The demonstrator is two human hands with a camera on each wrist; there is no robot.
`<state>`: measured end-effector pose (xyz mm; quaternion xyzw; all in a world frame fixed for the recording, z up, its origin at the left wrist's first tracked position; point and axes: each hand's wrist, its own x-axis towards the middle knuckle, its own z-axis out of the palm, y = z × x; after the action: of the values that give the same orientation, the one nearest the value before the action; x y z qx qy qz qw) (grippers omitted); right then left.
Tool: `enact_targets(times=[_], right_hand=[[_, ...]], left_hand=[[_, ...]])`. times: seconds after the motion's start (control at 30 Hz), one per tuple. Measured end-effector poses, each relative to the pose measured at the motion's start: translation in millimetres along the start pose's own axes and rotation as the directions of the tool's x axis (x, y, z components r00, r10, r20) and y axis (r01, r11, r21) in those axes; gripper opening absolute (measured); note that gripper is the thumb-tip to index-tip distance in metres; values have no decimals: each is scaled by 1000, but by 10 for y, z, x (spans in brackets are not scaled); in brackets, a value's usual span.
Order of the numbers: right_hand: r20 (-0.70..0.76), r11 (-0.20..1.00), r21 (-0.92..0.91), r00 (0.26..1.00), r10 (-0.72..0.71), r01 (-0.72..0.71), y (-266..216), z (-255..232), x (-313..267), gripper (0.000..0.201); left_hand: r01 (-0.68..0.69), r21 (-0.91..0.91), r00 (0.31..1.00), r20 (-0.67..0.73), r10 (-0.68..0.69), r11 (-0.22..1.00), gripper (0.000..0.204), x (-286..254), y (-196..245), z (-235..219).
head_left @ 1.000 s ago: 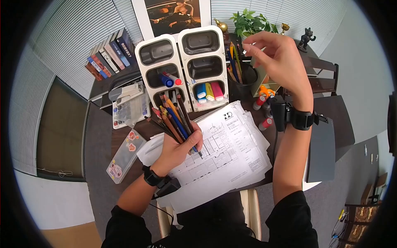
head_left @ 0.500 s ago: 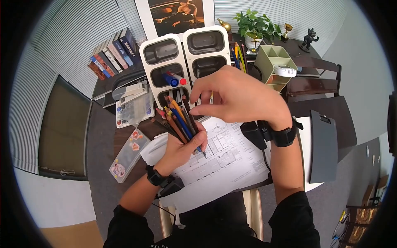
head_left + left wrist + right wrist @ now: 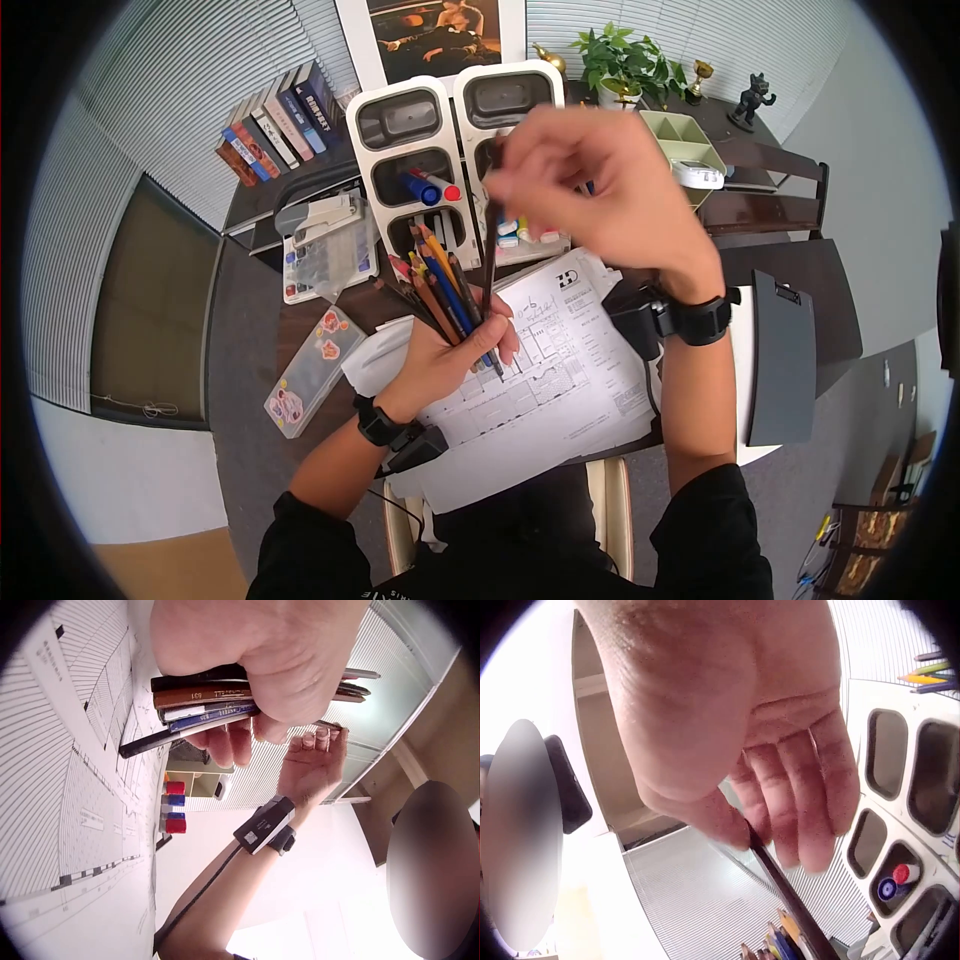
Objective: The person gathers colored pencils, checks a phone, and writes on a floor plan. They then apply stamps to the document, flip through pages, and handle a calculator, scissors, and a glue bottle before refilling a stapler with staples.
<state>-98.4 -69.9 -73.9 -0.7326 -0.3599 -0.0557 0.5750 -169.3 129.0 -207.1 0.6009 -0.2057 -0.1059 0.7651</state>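
A bundle of coloured pencils [image 3: 440, 295] is gripped in my left hand [image 3: 440, 362], slanting up over printed floor plans [image 3: 575, 375]. My right hand [image 3: 612, 190], blurred in the head view, pinches the upper end of one dark pencil [image 3: 489, 250] between thumb and fingertips. That pencil's lower end overlaps the left hand and the bundle. In the right wrist view the dark pencil [image 3: 789, 892] runs down from the thumb beside the other tips. A white organizer [image 3: 467, 215] with dark compartments stands just beyond both hands, partly hidden by the right one.
Blue and red markers [image 3: 425, 187] lie in one organizer compartment. To the left are a stickered pencil box [image 3: 315, 372], a stapler [image 3: 318, 215] and a row of books [image 3: 275, 122]. Rightward stand a green desk organizer [image 3: 680, 135], a potted plant [image 3: 630, 65] and a dark clipboard [image 3: 782, 370].
My right hand has come left from above the pencil cup, reached the bundle and risen with the dark pencil pinched. The left hand keeps its grip, almost unmoved.
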Motion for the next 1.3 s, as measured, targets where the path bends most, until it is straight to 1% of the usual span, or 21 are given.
enact_targets(times=[0.07,0.13,0.2,0.27,0.33,0.37,0.43,0.47,0.57,0.67,0.7,0.83,0.9,0.93,1.0,1.3], right_hand=[[-125,999,37,992,-28,33,-61,-136,-7,11],[-273,989,73,957,-101,126,-96,-276,-16,12],[-332,987,-10,930,-157,163,-81,-506,-58,13],[-424,986,-76,891,-165,147,-47,-653,-90,16],[-466,981,-189,875,-132,48,-31,-775,-129,17],[-467,981,-191,874,-132,47,-11,-818,-140,17],[-493,964,-266,860,-130,-7,67,-879,-151,17],[-494,964,-267,860,-129,-8,109,-894,-143,17],[-414,935,-331,910,-24,-126,233,-934,-124,20],[-393,923,-356,919,-3,-149,323,-858,-100,22],[-372,909,-378,928,24,-175,299,-829,-103,22],[-330,880,-436,943,39,-189,363,-794,-76,22],[-301,868,-441,949,96,-228,368,-771,-69,23],[-301,868,-441,949,96,-228,362,-769,-72,23],[-266,823,-514,957,115,-242,338,-762,-80,23],[-278,833,-498,954,111,-242,289,-755,-89,23]], left_hand=[[1,32,999,48,-2,999,21,10,-26,-38],[-4,34,999,33,2,999,20,2,-54,-56],[-7,37,1000,19,6,999,20,-14,-88,-60],[16,-40,1000,-21,-17,999,18,-30,-119,-51],[10,-41,1000,-22,-11,999,18,-28,-121,-46],[5,-41,1000,-24,-6,999,18,-28,-123,-44],[8,-28,1000,-18,-8,1000,19,-28,-129,-52],[11,-15,1000,-15,-11,1000,19,-30,-131,-58],[33,-7,999,-21,-33,999,20,-35,-130,-63],[25,-6,999,-29,-26,1000,21,-33,-111,-43],[26,-6,999,-28,-26,1000,21,-32,-114,-43],[19,-6,999,-27,-20,1000,22,-29,-116,-43],[17,-4,1000,-25,-17,1000,23,-28,-115,-43],[13,-2,1000,-25,-13,1000,22,-27,-117,-44],[9,1,1000,-25,-9,1000,22,-29,-118,-47],[40,40,999,-28,-39,998,19,-35,-87,-53]])
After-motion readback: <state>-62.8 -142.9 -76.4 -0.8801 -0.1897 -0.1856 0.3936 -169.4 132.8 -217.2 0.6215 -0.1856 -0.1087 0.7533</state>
